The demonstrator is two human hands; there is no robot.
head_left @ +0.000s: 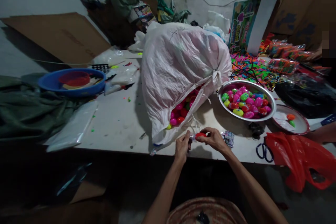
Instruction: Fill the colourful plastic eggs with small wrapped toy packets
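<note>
Over the table's front edge, my right hand (214, 139) is closed on a red plastic egg (201, 135), pinching it between thumb and fingers. Close beside it, my left hand (182, 145) is closed on a small, clear, shiny piece (193, 136) that touches or nearly touches the egg; its kind is too small to tell. Behind both hands lies a big white woven sack (181, 63), its open mouth showing several pink, red and green eggs (181, 112). A small stack of printed stickers or cards (228, 138) lies by my right wrist.
A metal bowl (222, 106) full of colourful eggs stands right of the sack, next to a plate (301, 131). Scissors (265, 152) and a red plastic bag (301, 157) lie at the right edge. On the left are a blue basin (70, 92) and clear bags (76, 126).
</note>
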